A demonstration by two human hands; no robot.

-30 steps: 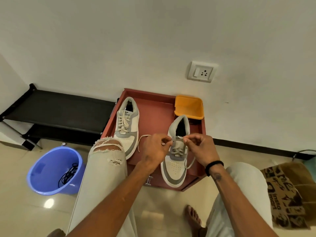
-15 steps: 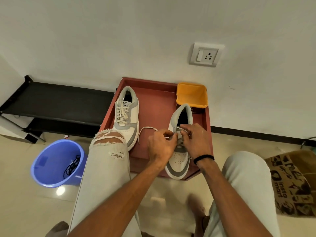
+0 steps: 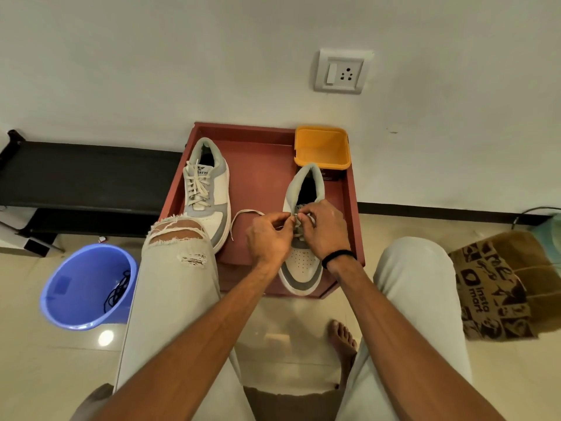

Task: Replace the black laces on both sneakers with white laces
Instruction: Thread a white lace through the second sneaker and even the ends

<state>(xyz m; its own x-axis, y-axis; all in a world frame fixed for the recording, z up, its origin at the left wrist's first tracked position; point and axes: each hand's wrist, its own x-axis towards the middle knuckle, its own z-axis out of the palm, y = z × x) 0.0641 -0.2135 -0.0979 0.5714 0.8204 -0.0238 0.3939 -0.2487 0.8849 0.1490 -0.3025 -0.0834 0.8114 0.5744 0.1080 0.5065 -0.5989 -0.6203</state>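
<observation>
Two white-and-grey sneakers stand on a red-brown stand (image 3: 264, 174). The left sneaker (image 3: 209, 192) carries a white lace through all its eyelets. The right sneaker (image 3: 303, 268) is half hidden under my hands. My left hand (image 3: 268, 240) pinches the white lace (image 3: 243, 214), whose loose end loops out to the left over the stand. My right hand (image 3: 326, 230) pinches the lace at the upper eyelets, close to the tongue. Both hands meet above the right sneaker's throat. A black lace (image 3: 117, 291) lies in the blue bucket.
A yellow tub (image 3: 322, 148) sits at the stand's back right corner. The blue bucket (image 3: 85, 287) stands on the floor at the left, a black rack (image 3: 85, 174) behind it. A brown paper bag (image 3: 498, 284) lies at the right. My knees flank the stand.
The view has tilted and drawn nearer. My hands have stayed together on the right sneaker's upper lacing, with small finger shifts and the loose lace end lying a little flatter.
</observation>
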